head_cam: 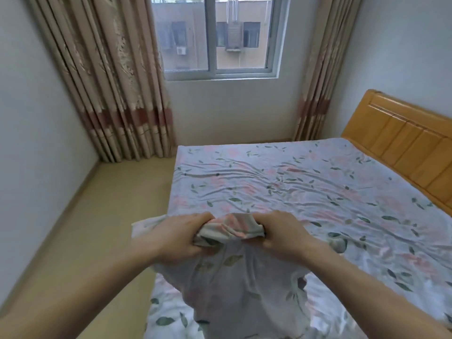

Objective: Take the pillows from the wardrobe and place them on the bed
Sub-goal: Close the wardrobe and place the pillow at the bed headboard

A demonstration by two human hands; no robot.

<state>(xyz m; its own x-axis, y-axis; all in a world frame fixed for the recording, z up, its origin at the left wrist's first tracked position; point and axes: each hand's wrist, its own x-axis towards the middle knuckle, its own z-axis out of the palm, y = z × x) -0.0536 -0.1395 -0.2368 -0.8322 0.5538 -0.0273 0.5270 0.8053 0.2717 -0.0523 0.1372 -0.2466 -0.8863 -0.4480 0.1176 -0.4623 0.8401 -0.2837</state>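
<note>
Both hands — left hand (171, 237) and right hand (281, 234) — clench the bunched top edge of a floral pillow (234, 285) hanging over the bed (305, 182) near its foot — soft, light, floppy, probably best gripped by its corners.

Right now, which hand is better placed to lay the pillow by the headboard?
Right hand: it grips the pillow on the side nearer the headboard; the left hand grips the far side.

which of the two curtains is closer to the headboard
The right curtain, hanging beside the wooden headboard. The left curtain hangs across the window, by the bare floor.
</note>
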